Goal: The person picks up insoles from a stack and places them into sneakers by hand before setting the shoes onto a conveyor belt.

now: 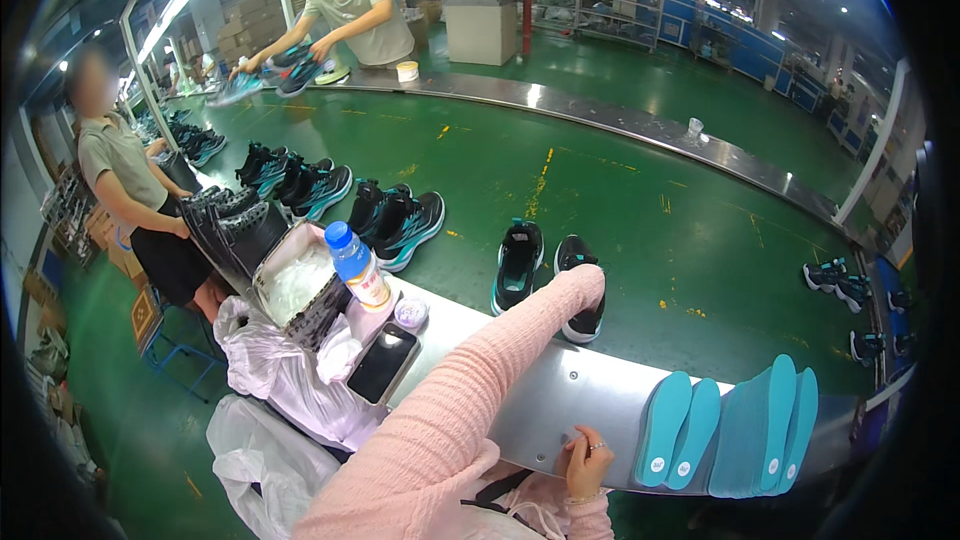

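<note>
My left arm in its pink knitted sleeve (480, 370) reaches across to a black shoe (580, 317) with a pale sole. The sleeve's end lies over that shoe's opening, and my left hand is hidden there. Just left of it stands the matching black and teal shoe (518, 265), its opening facing me. My right hand (590, 462), wearing a ring and a bracelet, hovers at the near edge of the metal ledge (560, 405). Its fingers are loosely curled in, and nothing shows in them. Beside it on the right lie stacks of teal insoles (664, 428) with round white labels.
A phone (383, 363), a blue-capped bottle (357, 265) and a lined basket (300, 285) sit on the left. Several black-and-teal shoes (400, 225) stand on the green belt (620, 200). One person (125, 165) stands at left; another (355, 15) handles shoes across the belt.
</note>
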Tool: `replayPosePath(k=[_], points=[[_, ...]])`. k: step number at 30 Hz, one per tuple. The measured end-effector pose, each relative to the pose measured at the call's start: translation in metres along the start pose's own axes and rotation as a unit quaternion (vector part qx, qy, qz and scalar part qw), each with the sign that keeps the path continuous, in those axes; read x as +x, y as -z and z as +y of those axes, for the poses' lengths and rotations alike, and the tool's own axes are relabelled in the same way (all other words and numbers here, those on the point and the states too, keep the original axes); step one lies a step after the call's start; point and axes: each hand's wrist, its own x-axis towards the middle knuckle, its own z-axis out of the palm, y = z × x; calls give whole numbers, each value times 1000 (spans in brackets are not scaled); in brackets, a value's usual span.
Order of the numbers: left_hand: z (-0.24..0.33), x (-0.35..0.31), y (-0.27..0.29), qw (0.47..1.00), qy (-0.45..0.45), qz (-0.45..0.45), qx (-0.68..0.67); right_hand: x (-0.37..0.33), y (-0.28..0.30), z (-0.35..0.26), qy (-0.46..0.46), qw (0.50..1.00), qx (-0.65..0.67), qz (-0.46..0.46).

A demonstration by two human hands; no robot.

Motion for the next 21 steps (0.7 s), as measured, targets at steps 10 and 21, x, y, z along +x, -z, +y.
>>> replayPosePath(k=[10, 21], points=[[-4, 23, -7, 971, 98, -214, 48, 0, -6, 21, 30, 999, -5, 13], [20, -54, 27, 995, 12, -95, -7, -2, -2, 22, 0, 999, -33, 8]])
